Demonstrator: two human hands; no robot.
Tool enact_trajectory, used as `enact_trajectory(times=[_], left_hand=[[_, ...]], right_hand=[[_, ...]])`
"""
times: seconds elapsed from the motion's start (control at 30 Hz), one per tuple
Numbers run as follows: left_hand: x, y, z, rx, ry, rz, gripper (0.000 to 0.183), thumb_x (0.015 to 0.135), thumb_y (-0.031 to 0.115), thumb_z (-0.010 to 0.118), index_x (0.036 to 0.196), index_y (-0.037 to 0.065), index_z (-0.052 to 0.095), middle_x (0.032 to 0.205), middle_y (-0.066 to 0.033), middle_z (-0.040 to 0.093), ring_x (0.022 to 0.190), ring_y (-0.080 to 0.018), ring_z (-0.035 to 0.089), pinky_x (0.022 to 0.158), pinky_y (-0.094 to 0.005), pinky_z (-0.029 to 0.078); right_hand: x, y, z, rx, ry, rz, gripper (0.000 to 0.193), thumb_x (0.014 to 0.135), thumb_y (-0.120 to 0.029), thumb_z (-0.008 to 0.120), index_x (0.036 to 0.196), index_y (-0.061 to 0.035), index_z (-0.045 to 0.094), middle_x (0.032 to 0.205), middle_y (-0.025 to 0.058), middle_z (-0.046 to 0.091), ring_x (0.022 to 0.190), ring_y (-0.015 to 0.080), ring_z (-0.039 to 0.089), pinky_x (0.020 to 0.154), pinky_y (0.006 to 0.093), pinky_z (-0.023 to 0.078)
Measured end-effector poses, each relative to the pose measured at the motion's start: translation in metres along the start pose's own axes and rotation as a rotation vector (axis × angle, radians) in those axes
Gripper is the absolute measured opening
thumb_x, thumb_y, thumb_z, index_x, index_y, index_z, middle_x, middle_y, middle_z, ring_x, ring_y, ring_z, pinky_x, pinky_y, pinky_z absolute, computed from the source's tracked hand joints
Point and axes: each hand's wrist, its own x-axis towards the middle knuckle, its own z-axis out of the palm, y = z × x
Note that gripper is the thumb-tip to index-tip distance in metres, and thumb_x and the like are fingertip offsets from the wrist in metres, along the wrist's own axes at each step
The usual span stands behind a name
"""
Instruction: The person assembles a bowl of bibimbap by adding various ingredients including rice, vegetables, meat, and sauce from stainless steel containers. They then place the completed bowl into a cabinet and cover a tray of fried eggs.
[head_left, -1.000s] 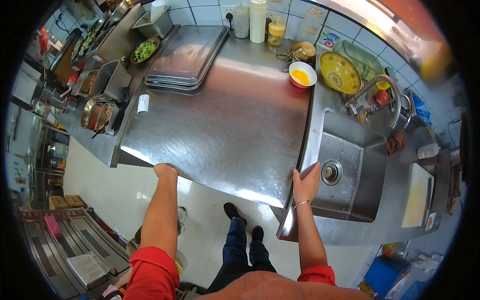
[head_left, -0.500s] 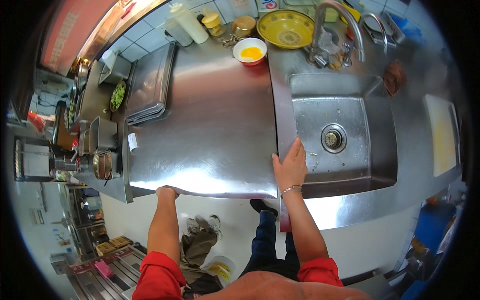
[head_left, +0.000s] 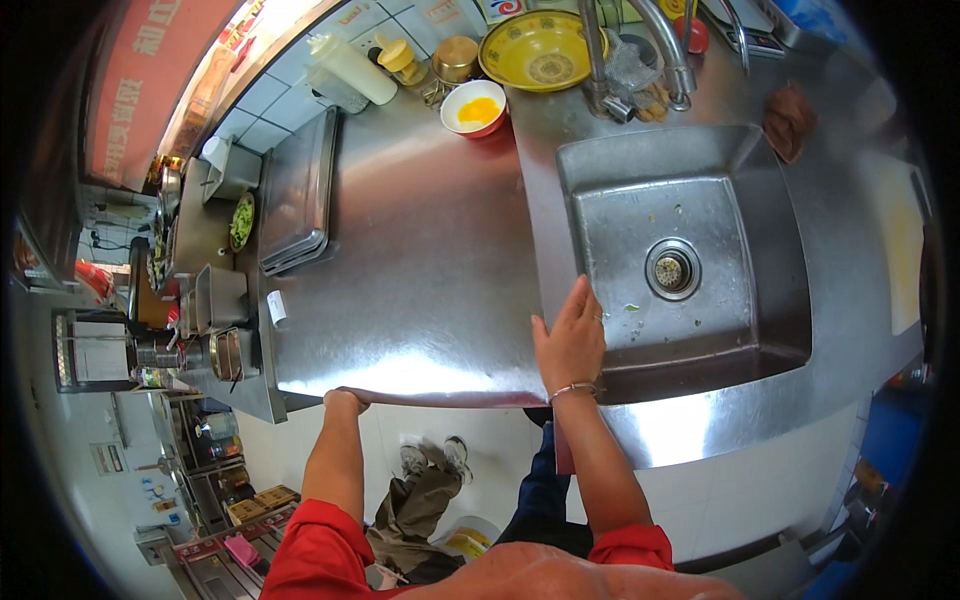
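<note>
My left hand [head_left: 346, 400] is curled round the front edge of a stainless-steel worktop [head_left: 430, 290]; its fingertips are hidden under the edge. Farther right, my right hand [head_left: 571, 345] lies flat, thumb apart, where this worktop meets the steel sink counter [head_left: 665, 435]. Its fingers reach along the left rim of the sink [head_left: 650, 195], and nothing is held in them. Scraps of food dot the sink floor around the drain [head_left: 673, 270].
Stacked steel trays [head_left: 298, 200] lie at the worktop's left. A bowl with egg yolk [head_left: 474, 109], a yellow basin [head_left: 545, 50] and a squeeze bottle [head_left: 352, 68] stand at the back. A faucet [head_left: 670, 45] overhangs the sink. Another person's shoes [head_left: 457, 460] show below.
The dark gap between the worktop and the sink counter has closed. My hands keep their places on the edge and the seam, and the view has shifted slightly.
</note>
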Motion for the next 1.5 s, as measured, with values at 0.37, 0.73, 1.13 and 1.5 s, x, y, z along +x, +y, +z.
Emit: enact_trajectory(times=[0.37, 0.73, 1.13, 1.5], left_hand=[[0.02, -0.002, 0.006, -0.064, -0.133, -0.044, 0.048, 0.09, 0.038, 0.034, 0.119, 0.007, 0.055, 0.123, -0.0027, 0.056, 0.112, -0.0193, 0.053, 0.095, -0.0323, 0.04], [0.071, -0.015, 0.008, -0.123, -0.335, 0.16, 0.045, 0.092, 0.019, 0.026, 0.124, -0.004, 0.047, 0.129, -0.0109, 0.05, 0.116, -0.0259, 0.049, 0.099, -0.0359, 0.038], [-0.028, 0.003, -0.023, -0.02, -0.193, 0.093, 0.05, 0.09, 0.021, 0.025, 0.122, -0.012, 0.045, 0.13, -0.0206, 0.046, 0.115, -0.0326, 0.049, 0.099, -0.0378, 0.039], [0.002, -0.001, -0.017, 0.017, -0.156, 0.063, 0.046, 0.089, 0.018, 0.028, 0.118, -0.011, 0.049, 0.125, -0.0202, 0.05, 0.112, -0.0326, 0.051, 0.096, -0.0376, 0.042]], right_hand=[[-0.003, -0.003, 0.003, -0.036, 0.011, 0.013, 0.079, 0.075, -0.023, 0.068, 0.133, 0.0067, 0.024, 0.125, 0.022, 0.043, 0.113, 0.0344, 0.046, 0.091, 0.0395, 0.043], [-0.007, -0.02, 0.002, -0.147, 0.028, 0.024, 0.073, 0.076, -0.026, 0.064, 0.13, 0.0063, 0.029, 0.121, 0.0232, 0.046, 0.112, 0.0367, 0.045, 0.09, 0.0432, 0.043], [-0.005, -0.026, 0.009, -0.231, 0.102, 0.077, 0.07, 0.075, -0.031, 0.062, 0.129, 0.0015, 0.033, 0.123, 0.0196, 0.047, 0.113, 0.034, 0.047, 0.091, 0.0417, 0.043], [-0.008, -0.033, 0.01, -0.298, 0.07, 0.123, 0.072, 0.078, -0.036, 0.06, 0.132, 0.0017, 0.031, 0.121, 0.0196, 0.049, 0.11, 0.033, 0.05, 0.089, 0.0413, 0.044]])
